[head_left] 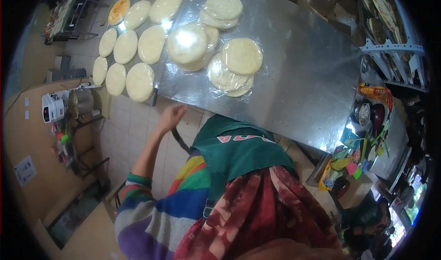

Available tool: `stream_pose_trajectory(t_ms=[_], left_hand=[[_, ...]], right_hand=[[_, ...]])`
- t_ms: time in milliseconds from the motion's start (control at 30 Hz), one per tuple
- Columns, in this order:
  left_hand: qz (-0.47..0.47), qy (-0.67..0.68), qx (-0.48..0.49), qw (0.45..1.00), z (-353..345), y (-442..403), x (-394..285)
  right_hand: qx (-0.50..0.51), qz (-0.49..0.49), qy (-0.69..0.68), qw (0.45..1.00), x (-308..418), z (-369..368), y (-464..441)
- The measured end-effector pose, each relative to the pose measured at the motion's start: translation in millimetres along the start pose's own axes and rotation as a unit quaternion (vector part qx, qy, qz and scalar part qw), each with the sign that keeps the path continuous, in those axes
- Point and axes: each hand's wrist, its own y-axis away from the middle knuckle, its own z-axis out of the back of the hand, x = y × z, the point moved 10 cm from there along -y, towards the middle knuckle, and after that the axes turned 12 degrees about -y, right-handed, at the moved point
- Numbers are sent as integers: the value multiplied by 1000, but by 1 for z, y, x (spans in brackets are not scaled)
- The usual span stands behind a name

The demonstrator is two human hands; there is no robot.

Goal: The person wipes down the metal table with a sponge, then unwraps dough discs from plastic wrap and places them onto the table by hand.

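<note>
My left hand (172, 117) is just off the near edge of a metal table (303, 71), with its fingers curled together; whether anything is inside them I cannot make out. The upper end of a dark strap (180, 140) shows beside its heel, running down to my green apron (239, 147). My right hand is out of view. Nearest to the left hand, pale round flatbreads (140, 82) lie in rows on a tray at the table's left. More flatbreads in clear plastic bags (242, 56) lie stacked on the metal top, one with a bright glare.
Several browner breads (119, 11) lie at the tray's far end. A shelf rack (390, 48) with breads stands at the far right. Bowls (364, 114) and colourful packets (375, 94) crowd a side counter. On the left stand a white appliance (53, 107) and a metal pot (81, 103).
</note>
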Motion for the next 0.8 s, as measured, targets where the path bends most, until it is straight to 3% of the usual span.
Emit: stream_pose_trajectory(t_ms=[33, 67, 100, 167, 233, 267, 333, 467, 533, 567, 633, 700, 800], left_hand=[[-34, 161, -80, 983, 25, -9, -2], [-105, 146, -221, 958, 61, -18, -13], [-173, 126, -357, 909, 91, -19, -28], [-198, -152, -480, 841, 129, -5, -100], [-123, -320, -440, 830, 127, -29, -137], [-83, -399, -415, 813, 128, -41, -143], [-141, -397, -425, 801, 132, -65, -142], [-234, -346, -447, 791, 137, -63, -139], [-247, -42, -379, 891, 156, -66, -123], [-243, 114, -328, 906, 160, -63, -118], [-259, 312, -314, 858, 170, -34, -126], [-272, 507, -263, 774, 163, -17, -137], [-265, 640, -133, 708, 130, 15, -185]], right_hand=[[-19, -36, -114, 993, 8, 13, 6], [-144, 116, -54, 981, 41, 35, 3], [-264, 263, 6, 928, 72, 46, 11], [-331, 328, -34, 884, 93, 53, 12], [-221, 172, -225, 933, 73, 45, -22], [-220, 165, -200, 940, 86, 49, -20], [-219, 152, -151, 952, 110, 60, -12], [-223, 176, -266, 921, 116, 75, -8], [-209, 175, -298, 915, 119, 83, -10], [-252, 215, -328, 885, 140, 92, 2], [-335, 290, -383, 810, 195, 106, 21], [-211, 305, -387, 844, 221, 101, -9], [-127, 340, -404, 840, 307, 97, -9]])
